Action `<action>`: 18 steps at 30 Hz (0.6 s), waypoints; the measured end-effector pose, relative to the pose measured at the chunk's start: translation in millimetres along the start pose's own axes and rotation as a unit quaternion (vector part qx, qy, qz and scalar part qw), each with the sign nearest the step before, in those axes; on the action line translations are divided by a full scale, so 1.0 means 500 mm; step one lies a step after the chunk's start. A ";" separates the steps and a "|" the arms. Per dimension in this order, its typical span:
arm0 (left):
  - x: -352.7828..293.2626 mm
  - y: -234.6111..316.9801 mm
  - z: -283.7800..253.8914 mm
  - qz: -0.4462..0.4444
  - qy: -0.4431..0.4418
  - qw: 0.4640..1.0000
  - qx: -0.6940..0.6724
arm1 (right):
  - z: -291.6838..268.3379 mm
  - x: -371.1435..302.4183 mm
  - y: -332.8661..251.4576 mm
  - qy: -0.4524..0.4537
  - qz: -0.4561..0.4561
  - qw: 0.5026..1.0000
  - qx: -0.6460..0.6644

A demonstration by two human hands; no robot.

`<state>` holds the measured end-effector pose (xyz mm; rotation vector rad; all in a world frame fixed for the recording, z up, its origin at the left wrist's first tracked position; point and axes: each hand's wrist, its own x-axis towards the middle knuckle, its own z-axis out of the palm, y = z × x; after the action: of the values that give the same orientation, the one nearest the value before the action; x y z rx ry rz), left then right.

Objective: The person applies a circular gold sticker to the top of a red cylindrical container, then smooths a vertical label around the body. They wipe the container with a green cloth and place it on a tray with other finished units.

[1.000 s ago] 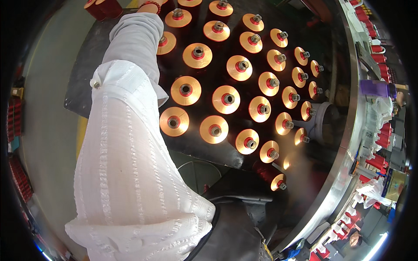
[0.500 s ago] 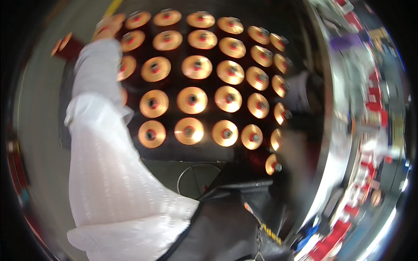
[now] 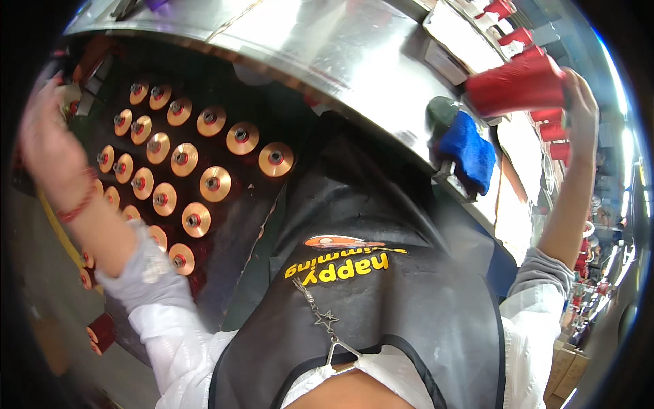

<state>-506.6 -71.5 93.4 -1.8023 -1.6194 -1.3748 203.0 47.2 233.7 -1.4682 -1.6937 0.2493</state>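
Note:
My right hand (image 3: 580,112) is raised at the right, its fingers closed on the end of a red cylinder (image 3: 518,85). The cylinder is held roughly sideways above the bench side, over other red pieces. At the far left my left hand (image 3: 54,146), with a red cord at its wrist, is smeared by motion. It is beside the rows of upright pieces with copper-coloured round tops (image 3: 212,184) and short central stubs. A small metallic part (image 3: 70,95) shows at its fingers; whether they grip it I cannot tell.
A shiny metal bench (image 3: 306,41) curves across the far side. On it lie a blue cloth (image 3: 470,150) and a white tray (image 3: 444,60). A dark red cylinder (image 3: 101,332) lies at the lower left. My black apron (image 3: 354,204) fills the middle.
My view has swung to the right. My left arm, earlier stretched over the rows' far left corner, is now by their other side. My right hand with the red cylinder now shows clearly.

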 end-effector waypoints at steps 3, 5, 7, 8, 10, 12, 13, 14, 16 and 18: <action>0.006 0.337 0.280 -0.018 -0.074 0.915 -0.396 | 0.106 -0.025 -0.008 -0.041 -0.033 0.999 0.010; -0.004 0.452 0.412 0.013 -0.155 0.875 -0.458 | 0.204 -0.013 -0.025 -0.074 -0.092 0.992 -0.035; -0.012 0.540 0.509 0.068 -0.207 0.878 -0.427 | 0.291 -0.041 -0.048 -0.086 -0.062 0.994 0.033; -0.023 0.573 0.556 0.070 -0.210 0.867 -0.446 | 0.312 -0.052 -0.049 -0.075 -0.079 0.994 0.004; -0.051 0.610 0.632 0.011 -0.201 0.841 -0.502 | 0.349 -0.059 -0.045 -0.044 -0.128 0.990 -0.032; -0.068 0.660 0.666 -0.126 -0.199 0.757 -0.610 | 0.344 -0.054 -0.033 -0.001 -0.187 0.981 -0.055; -0.074 0.660 0.688 -0.137 -0.194 0.769 -0.593 | 0.342 -0.053 -0.016 0.029 -0.201 0.978 -0.038; -0.075 0.668 0.698 -0.135 -0.210 0.769 -0.588 | 0.313 -0.045 0.011 -0.016 -0.191 0.981 0.007; -0.086 0.688 0.707 -0.128 -0.213 0.760 -0.601 | 0.250 -0.041 0.054 -0.076 -0.189 0.975 0.085; -0.111 0.690 0.723 -0.132 -0.202 0.777 -0.582 | 0.156 -0.042 0.144 -0.122 -0.081 0.977 0.154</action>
<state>-38.5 82.5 -6.8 -2.7179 -1.2324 -2.6507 198.6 78.1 130.2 -1.1006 -1.8615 0.5956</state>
